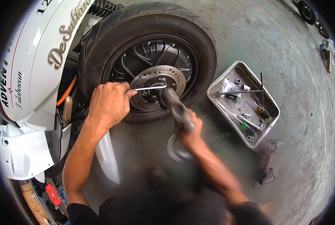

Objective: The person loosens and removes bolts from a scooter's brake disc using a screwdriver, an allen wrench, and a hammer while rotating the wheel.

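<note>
My left hand [111, 101] is closed on the long arm of a silver hex key [149, 88]. The key's bent end is at a bolt near the hub of the drilled brake disc [178, 76]. My right hand [190, 131] grips a grey metal hammer [177, 108], smeared by motion. Its head is right at the key's bent end and overlaps the disc's lower right in this view. Behind both hands lies the black wheel [203, 56] with its tyre, beside the scooter; the handle of the hammer is mostly hidden.
To the right, a metal tray [219, 103] holds sockets, screwdrivers and a plastic bag. A cordless power tool [267, 165] lies below it on the floor. White scooter bodywork [34, 71] fills the left side. A white panel [108, 159] lies under my left forearm.
</note>
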A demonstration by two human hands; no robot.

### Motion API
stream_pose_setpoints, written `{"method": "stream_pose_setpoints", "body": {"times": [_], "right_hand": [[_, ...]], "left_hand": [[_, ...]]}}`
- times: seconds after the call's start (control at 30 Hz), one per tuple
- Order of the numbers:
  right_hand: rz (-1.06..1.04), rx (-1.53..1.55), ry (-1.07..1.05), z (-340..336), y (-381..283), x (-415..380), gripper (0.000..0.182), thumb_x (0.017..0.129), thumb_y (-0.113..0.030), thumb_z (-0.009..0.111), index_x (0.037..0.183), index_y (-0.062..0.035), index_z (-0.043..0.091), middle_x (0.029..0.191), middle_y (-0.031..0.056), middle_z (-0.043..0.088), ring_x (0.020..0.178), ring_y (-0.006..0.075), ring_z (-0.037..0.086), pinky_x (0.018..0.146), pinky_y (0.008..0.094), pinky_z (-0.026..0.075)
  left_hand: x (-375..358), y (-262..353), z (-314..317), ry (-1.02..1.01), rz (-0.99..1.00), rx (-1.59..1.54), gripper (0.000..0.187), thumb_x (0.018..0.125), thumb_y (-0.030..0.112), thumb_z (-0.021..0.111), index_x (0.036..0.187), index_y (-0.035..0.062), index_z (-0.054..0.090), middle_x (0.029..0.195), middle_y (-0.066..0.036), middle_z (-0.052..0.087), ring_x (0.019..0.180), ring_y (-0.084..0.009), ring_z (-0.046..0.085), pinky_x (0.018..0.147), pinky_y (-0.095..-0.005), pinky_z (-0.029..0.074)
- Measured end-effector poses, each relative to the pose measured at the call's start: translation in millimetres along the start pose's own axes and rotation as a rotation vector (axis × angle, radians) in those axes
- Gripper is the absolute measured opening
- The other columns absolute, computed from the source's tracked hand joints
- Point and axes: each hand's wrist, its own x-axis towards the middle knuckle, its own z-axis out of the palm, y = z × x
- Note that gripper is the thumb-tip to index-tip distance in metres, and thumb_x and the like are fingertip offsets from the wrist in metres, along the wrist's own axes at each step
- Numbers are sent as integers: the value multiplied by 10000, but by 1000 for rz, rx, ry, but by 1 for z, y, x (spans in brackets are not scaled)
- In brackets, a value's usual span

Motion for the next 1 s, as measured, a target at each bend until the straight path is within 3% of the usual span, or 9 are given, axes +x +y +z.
{"method": "stream_pose_setpoints", "body": {"times": [0.07, 0.27, 0.6, 0.63, 0.73, 0.77, 0.87, 0.93, 1.0], "right_hand": [[202, 30, -34, 4, -8, 8, 396, 744, -6, 704, 1114, 10, 564, 821, 180, 656, 673, 378, 664, 575, 429, 534], [304, 163, 83, -13, -15, -9, 179, 859, 33, 610, 1033, -8, 601, 793, 173, 634, 608, 346, 634, 543, 409, 484], [354, 44, 30, -19, -13, -7, 166, 944, -38, 584, 1104, 3, 598, 778, 184, 638, 614, 344, 628, 596, 403, 493], [561, 84, -66, -20, -22, -4, 183, 967, -95, 580, 1119, 6, 587, 751, 178, 627, 605, 321, 614, 595, 403, 489], [938, 249, -187, -4, -28, -23, 328, 1023, -285, 541, 1150, 17, 555, 684, 155, 594, 588, 254, 574, 595, 402, 479], [1036, 188, -243, 0, -31, -31, 411, 1035, -364, 502, 1146, 29, 549, 682, 140, 586, 600, 240, 575, 606, 410, 476], [951, -36, -516, 11, 13, -93, 439, 995, -382, 546, 1068, 47, 598, 798, 254, 671, 759, 430, 675, 713, 508, 498], [827, -68, -604, -9, 22, -101, 400, 959, -360, 589, 1008, 33, 649, 873, 305, 679, 886, 479, 666, 781, 540, 499], [662, -91, -580, -24, 40, -103, 299, 929, -288, 630, 1019, -10, 694, 887, 259, 704, 882, 437, 683, 775, 502, 531]], "left_hand": [[-1, 3, 1, -42, -18, 8, 292, 919, 249, 631, 789, -8, 679, 724, -197, 657, 726, -425, 639, 672, -485, 496], [-5, -13, 16, -76, -92, -255, 290, 912, 240, 644, 786, -19, 681, 613, -223, 576, 609, -417, 601, 594, -433, 456], [-60, 14, 146, 416, -218, -873, 323, 994, 254, 605, 856, -32, 665, 634, -88, 603, 527, -160, 560, 538, -310, 441], [-62, 12, 149, 423, -178, -851, 306, 1011, 248, 576, 913, -27, 669, 667, -83, 620, 520, -148, 557, 537, -286, 450], [-63, 5, 142, 300, -157, -753, 310, 1011, 249, 570, 941, -38, 662, 693, -111, 636, 559, -196, 605, 572, -297, 476], [-60, -1, 142, 334, -72, -737, 306, 1012, 241, 557, 959, -44, 655, 749, -144, 671, 655, -281, 669, 631, -338, 507], [-61, -4, 133, 292, -66, -706, 293, 1008, 229, 553, 963, -43, 655, 812, -172, 694, 753, -361, 687, 688, -386, 519], [-59, -8, 121, 269, -58, -702, 300, 1010, 238, 543, 979, -36, 661, 826, -190, 691, 770, -384, 682, 700, -404, 517], [-60, -7, 111, 158, -70, -623, 320, 1008, 258, 543, 990, -38, 660, 822, -209, 680, 768, -386, 679, 692, -406, 514]]}}
